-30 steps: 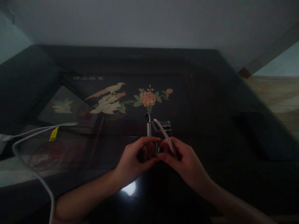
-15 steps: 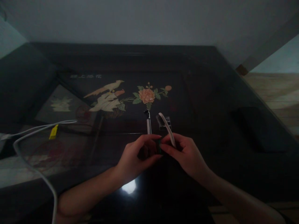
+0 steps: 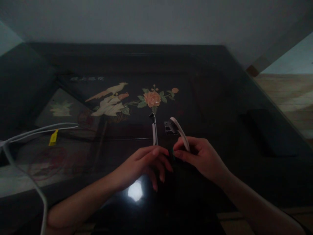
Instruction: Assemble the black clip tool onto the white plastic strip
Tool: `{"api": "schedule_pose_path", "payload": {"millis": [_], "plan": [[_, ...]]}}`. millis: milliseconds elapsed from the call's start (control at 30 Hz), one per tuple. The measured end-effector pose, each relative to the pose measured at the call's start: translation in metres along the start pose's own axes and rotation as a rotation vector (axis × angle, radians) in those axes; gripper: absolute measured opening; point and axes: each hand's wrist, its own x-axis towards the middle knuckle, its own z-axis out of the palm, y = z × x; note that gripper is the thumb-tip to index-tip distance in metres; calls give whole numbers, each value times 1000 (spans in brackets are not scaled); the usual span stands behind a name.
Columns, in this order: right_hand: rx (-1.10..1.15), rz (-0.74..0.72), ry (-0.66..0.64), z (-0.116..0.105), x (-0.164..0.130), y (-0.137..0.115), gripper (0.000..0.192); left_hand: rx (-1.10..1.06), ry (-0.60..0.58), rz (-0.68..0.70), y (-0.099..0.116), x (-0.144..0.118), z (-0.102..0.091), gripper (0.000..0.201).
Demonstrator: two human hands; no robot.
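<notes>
Your left hand (image 3: 140,163) had let go: its fingers hung loosely parted, grasping nothing, just beside the small, thin green piece (image 3: 173,152) that looked like a circuit board. Your right hand (image 3: 200,156) pinched that piece between thumb and forefinger, above the glossy black table (image 3: 217,107). A pale, flat, bent strap (image 3: 182,133) rose from behind the same fingers; whether it was joined to the green piece, you could not have told from this view.

Half a second earlier, the left thumb and fingertips had bracketed the piece as well. By now it had shifted slightly to the right, and the right hand seemed to carry it alone, which probably left the left hand free.

Only a sliver of the green piece showed, almost edge-on, its visible length running roughly away from you; which way its face pointed was hidden. The strap arched away and slightly left, its dark grey end (image 3: 172,124) curling down near a small, dark, see-through-looking case (image 3: 167,128).
</notes>
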Motion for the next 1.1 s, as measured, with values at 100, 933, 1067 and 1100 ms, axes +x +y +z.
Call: {"api": "schedule_pose_path", "payload": {"millis": [100,933,1067,1100], "plan": [[12,24,-104,-1,-1,2,10,-102,-101,-149,2,0,-2,52],[46,-35,-249,6,-6,-1,12,-123,-153,-113,0,1,-9,39],[44,-51,126,-4,-3,1,21,-206,130,227,3,8,-13,42],[50,-57,183,-6,-2,3,25,-220,200,283,4,10,-13,42]]}}
